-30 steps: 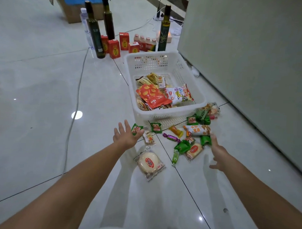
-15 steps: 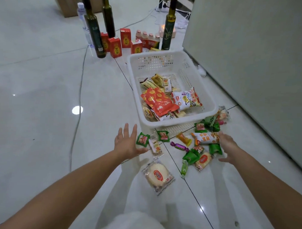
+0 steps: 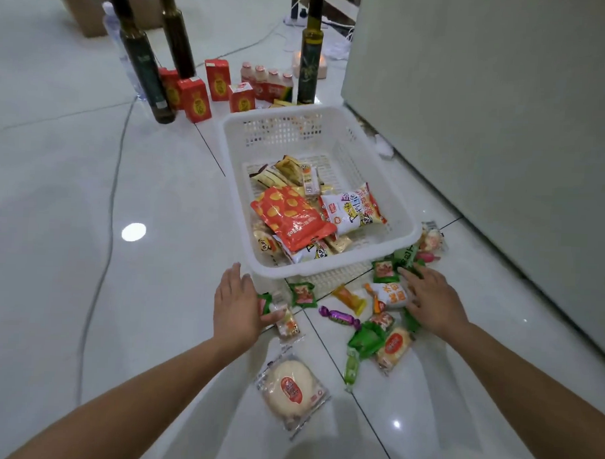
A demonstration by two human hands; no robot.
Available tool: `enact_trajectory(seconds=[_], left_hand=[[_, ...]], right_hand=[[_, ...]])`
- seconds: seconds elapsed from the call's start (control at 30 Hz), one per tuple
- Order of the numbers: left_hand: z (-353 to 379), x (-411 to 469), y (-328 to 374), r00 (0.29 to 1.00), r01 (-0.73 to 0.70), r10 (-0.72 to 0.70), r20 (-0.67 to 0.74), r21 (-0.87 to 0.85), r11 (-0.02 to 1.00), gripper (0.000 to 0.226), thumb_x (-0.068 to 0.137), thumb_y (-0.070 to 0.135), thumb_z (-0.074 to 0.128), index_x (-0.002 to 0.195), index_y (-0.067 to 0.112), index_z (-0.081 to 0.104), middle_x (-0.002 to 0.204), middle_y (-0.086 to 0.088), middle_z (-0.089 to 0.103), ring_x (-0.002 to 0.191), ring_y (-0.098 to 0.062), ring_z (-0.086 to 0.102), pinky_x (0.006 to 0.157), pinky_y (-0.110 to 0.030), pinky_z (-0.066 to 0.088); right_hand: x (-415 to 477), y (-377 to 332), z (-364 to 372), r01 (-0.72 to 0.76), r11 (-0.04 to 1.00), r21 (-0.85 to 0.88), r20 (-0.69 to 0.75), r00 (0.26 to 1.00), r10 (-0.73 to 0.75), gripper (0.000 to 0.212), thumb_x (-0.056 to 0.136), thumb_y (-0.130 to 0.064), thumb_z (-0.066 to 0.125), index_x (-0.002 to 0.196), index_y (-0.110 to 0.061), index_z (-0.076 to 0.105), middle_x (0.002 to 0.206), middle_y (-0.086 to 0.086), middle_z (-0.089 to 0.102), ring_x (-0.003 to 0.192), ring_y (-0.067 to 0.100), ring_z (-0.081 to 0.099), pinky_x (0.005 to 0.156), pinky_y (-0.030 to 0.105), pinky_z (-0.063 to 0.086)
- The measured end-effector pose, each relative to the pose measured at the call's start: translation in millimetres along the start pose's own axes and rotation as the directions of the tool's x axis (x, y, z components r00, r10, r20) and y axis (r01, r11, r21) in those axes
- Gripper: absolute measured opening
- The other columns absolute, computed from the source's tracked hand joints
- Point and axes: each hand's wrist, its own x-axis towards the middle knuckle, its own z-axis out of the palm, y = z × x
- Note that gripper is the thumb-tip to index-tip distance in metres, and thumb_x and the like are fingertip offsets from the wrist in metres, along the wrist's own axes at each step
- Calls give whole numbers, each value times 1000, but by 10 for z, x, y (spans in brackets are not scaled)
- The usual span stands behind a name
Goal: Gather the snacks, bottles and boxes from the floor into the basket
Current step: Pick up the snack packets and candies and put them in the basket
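A white plastic basket [image 3: 234,179] stands on the floor with several snack bags in it, an orange one [image 3: 287,218] on top. Small wrapped snacks lie scattered in front of it, among them a purple candy [image 3: 339,315] and a round white bun in clear wrap [image 3: 290,388]. My left hand [image 3: 238,304] is open, its fingers touching a green packet [image 3: 265,303] at the left of the scatter. My right hand [image 3: 432,302] lies flat and open on the white-and-orange packet [image 3: 389,296] at the right. Dark bottles [image 3: 142,59] and red boxes [image 3: 196,100] stand behind the basket.
A pale wall or cabinet side [image 3: 487,115] runs close along the basket's right. A grey cable [image 3: 113,195] trails over the tiles at the left. A pack of small drink bottles [image 3: 266,85] and a cardboard box [image 3: 85,12] stand at the back.
Both hands have reached forward and down onto the scattered snacks; the left now touches the green packet and the right rests on the white-and-orange packet. The view has moved closer.
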Motion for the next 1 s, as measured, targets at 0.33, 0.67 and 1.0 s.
enact_trajectory(seconds=[0.33, 0.67, 1.0], left_hand=[[394, -571, -50, 513, -816, 769, 381, -62, 574, 64, 72, 41, 73, 127, 16, 51, 124, -5, 55, 110, -25, 54, 91, -32, 47], [130, -476, 228, 687, -630, 510, 517, 74, 773, 66, 81, 38, 67, 131, 11, 33, 134, -13, 44, 119, -29, 43, 94, -37, 39], [-780, 185, 800, 846, 258, 259, 465, -784, 565, 39, 87, 11, 66, 121, 10, 48, 96, -4, 64, 80, -20, 64, 69, -32, 59]], right_hand=[[-27, -113, 236, -38, 989, -144, -20, 999, 36, 72, 87, -26, 53, 149, -23, 17, 152, 5, 28, 137, 27, 27, 113, 40, 21], [-251, -38, 271, -175, 981, 81, -107, 977, 183, 43, 77, -33, 71, 101, -8, 45, 100, 15, 61, 92, 34, 56, 72, 36, 40], [-349, 6, -412, -208, 907, 366, -473, 798, 374, 43, 91, -43, 49, 106, -4, 39, 85, 23, 65, 68, 38, 61, 56, 36, 40]])
